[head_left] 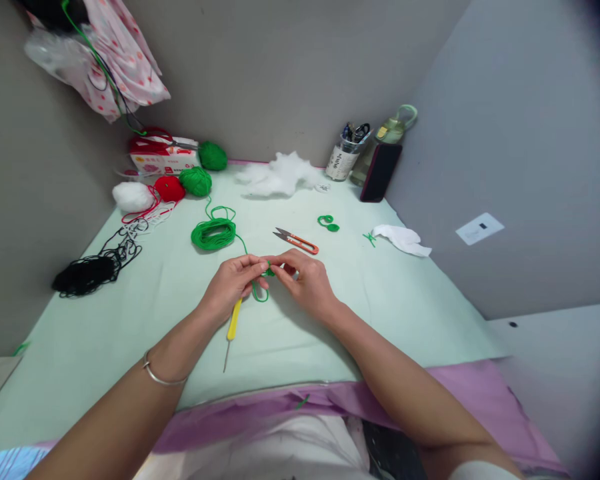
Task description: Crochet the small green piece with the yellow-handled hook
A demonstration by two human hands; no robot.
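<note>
My left hand (233, 283) and my right hand (305, 280) meet over the middle of the pale green table (405, 300), both pinching a small green yarn piece (269, 269). A loop of the same green strand (259, 293) hangs below my fingers and runs back to a loose green yarn coil (213, 233). A yellow-handled crochet hook (233, 324) lies under my left hand, its metal tip pointing toward me. Orange thread snips (296, 241) lie just beyond my right hand.
Green yarn balls (196, 181), a red ball (169, 189) and a white ball (133, 197) sit at the back left by a box (163, 157). Black yarn (87, 272) lies left. White stuffing (283, 175), a tool cup (343, 159), a phone (380, 172), a small green curl (328, 223) and white cloth (401, 239) lie behind.
</note>
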